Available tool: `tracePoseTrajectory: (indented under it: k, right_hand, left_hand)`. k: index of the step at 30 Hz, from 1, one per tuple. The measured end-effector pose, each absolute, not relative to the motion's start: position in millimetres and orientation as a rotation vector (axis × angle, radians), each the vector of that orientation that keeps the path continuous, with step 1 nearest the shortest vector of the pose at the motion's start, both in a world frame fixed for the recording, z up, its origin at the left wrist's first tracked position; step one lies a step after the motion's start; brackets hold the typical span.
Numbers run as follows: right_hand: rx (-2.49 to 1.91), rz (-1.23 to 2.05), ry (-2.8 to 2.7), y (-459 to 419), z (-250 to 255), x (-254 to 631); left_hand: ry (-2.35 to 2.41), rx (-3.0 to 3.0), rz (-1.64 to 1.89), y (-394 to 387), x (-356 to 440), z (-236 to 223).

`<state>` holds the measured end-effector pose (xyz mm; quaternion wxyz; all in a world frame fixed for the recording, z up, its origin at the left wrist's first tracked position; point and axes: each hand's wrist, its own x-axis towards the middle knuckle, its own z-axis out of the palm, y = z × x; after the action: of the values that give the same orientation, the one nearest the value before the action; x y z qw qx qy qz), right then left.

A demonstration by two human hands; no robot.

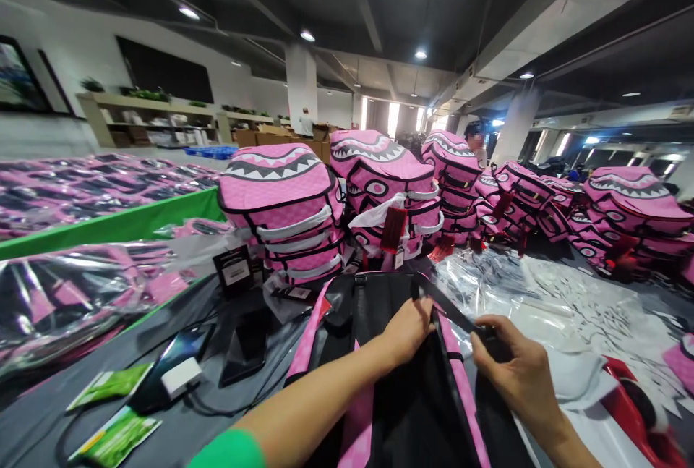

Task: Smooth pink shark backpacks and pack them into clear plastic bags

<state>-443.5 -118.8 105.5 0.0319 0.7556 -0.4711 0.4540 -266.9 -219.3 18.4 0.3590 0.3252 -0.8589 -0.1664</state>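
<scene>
A pink and black backpack [404, 410] lies in front of me with its shoulder straps facing up. My left hand [409, 329] is closed on a black webbing strap [449, 309] near the top right of the backpack. That strap runs across to my right hand [515, 367], whose thumb and fingers are bent around its dark far end. The fingertips of my left hand are partly hidden. Beyond the backpack stand stacks of pink backpacks [279, 197] with a shark-mouth print, and a red tag [394, 229] hangs from one of them.
Clear plastic bags [488, 276] and white sheets cover the table at right, near a red tape dispenser [640, 410]. A phone [246, 345], a white charger [181, 378] with cables and green packets [116, 439] lie at left. Bagged pink goods [81, 294] sit beyond a green edge.
</scene>
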Motion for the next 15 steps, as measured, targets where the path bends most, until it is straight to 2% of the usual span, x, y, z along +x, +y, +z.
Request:
tracePoseTrajectory:
  k: [4, 6, 9, 12, 15]
  right_hand:
    - [2.384, 1.448, -1.612, -128.6, 117.3, -444.4]
    - [2.552, 1.487, -1.608, -137.5, 125.7, -434.1]
    - [2.861, 1.518, -1.675, -152.5, 142.9, -428.9]
    - [3.105, 1.5, -1.764, -170.2, 160.9, -442.5]
    - [3.014, 1.393, -1.652, -201.0, 166.7, -452.1]
  left_hand:
    - [-2.057, 0.86, -0.108, -166.9, -260.5, 45.6]
    - [-1.989, 0.791, -0.128, -170.2, -261.4, 59.7]
    - [-1.979, 0.749, -0.426, -193.6, -263.0, 64.2]
    - [-1.813, 0.846, -0.675, -194.9, -259.9, 50.0]
    - [-1.569, 0.876, -1.113, -158.3, -257.7, 32.0]
